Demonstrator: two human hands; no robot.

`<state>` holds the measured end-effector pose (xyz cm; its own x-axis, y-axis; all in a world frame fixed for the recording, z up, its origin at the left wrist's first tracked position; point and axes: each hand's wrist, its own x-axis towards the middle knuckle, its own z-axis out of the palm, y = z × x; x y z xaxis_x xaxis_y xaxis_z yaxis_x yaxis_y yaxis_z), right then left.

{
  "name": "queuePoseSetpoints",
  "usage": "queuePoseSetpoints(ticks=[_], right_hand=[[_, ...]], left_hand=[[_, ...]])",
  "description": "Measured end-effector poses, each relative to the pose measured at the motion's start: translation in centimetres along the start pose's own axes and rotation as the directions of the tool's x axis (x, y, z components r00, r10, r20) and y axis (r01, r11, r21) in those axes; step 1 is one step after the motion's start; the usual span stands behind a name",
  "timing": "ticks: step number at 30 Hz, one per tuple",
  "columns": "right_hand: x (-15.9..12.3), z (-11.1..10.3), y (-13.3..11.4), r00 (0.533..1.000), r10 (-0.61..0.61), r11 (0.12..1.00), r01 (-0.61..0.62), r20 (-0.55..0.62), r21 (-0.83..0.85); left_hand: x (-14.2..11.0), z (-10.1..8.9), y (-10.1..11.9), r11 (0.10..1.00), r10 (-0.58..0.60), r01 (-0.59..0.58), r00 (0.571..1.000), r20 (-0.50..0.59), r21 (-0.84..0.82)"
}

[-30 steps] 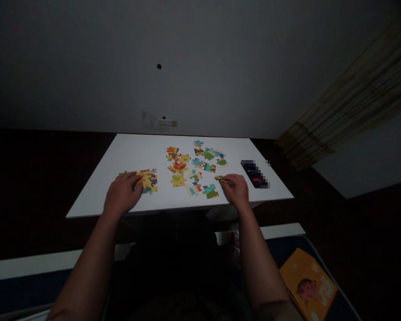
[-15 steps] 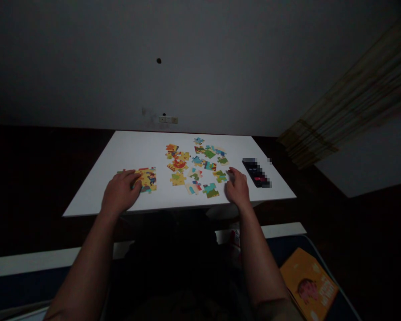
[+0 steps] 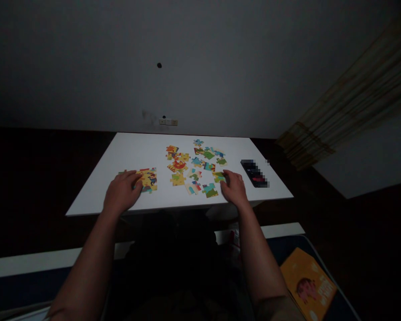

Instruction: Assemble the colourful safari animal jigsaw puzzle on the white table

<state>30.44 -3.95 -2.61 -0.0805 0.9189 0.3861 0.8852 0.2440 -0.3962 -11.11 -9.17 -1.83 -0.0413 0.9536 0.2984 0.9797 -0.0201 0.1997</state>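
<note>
On the left of the white table [image 3: 102, 178], my left hand [image 3: 122, 189] lies flat over a joined block of jigsaw pieces [image 3: 150, 178], covering its left part. Its fingers are stretched out. My right hand [image 3: 234, 188] is at the right edge of a green and yellow puzzle piece [image 3: 218, 177], with thumb and forefinger apart and their tips over or against it. That piece lies on the table. Between my hands are several loose pieces, among them a yellow piece [image 3: 177, 179], a teal and green piece [image 3: 210, 191] and a red and yellow piece [image 3: 177, 166].
A dark phone-like object [image 3: 254, 173], partly pixelated, lies right of my right hand. An orange pig-picture book or box [image 3: 309, 285] rests on the dark blue seat at lower right. Behind the table stands a wall with sockets [image 3: 168, 121]; a curtain [image 3: 307, 133] hangs at right.
My right hand has moved slightly left, reaching the green and yellow puzzle piece. My left hand stays on the joined block. The view has shifted a little.
</note>
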Motion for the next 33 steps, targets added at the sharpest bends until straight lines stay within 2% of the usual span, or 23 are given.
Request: queuePoseSetpoints(ticks=[7,10,13,17,21,23,28,33], right_hand=[[-0.08,-0.08,-0.11,0.994,0.089,0.995,-0.086,-0.059,0.039],[0.05,-0.13,-0.04,0.998,0.017,1.0,-0.016,-0.063,0.015],[0.1,-0.09,-0.26,0.999,-0.035,0.999,0.035,-0.001,-0.04],[-0.24,-0.12,-0.8,1.0,0.01,0.995,-0.011,-0.014,-0.104],[-0.67,-0.39,-0.89,0.996,0.062,0.994,-0.067,-0.063,-0.083],[-0.69,-0.51,-0.85,0.998,0.042,0.997,-0.045,-0.047,-0.063],[-0.4,-0.62,-0.97,0.995,-0.092,0.994,0.094,0.044,-0.049],[-0.26,-0.52,-0.65,0.991,-0.12,0.992,0.122,0.056,-0.034]], left_hand=[[-0.12,0.02,-0.14,1.0,0.014,-0.015,1.0,-0.012,-0.02],[-0.1,0.06,-0.23,1.0,0.018,-0.018,1.0,-0.011,-0.015],[-0.11,0.1,-0.27,0.999,0.022,-0.022,1.0,-0.021,-0.026],[-0.16,0.1,-0.25,0.999,0.022,-0.023,0.999,-0.029,-0.036],[-0.17,0.06,-0.18,0.999,0.03,-0.031,0.999,-0.03,-0.031],[-0.17,0.03,-0.15,0.999,0.026,-0.027,0.999,-0.031,-0.03],[-0.18,-0.05,-0.15,0.999,0.024,-0.025,0.999,-0.034,-0.028],[-0.18,0.04,-0.31,0.999,0.04,-0.04,0.999,-0.028,-0.007]])
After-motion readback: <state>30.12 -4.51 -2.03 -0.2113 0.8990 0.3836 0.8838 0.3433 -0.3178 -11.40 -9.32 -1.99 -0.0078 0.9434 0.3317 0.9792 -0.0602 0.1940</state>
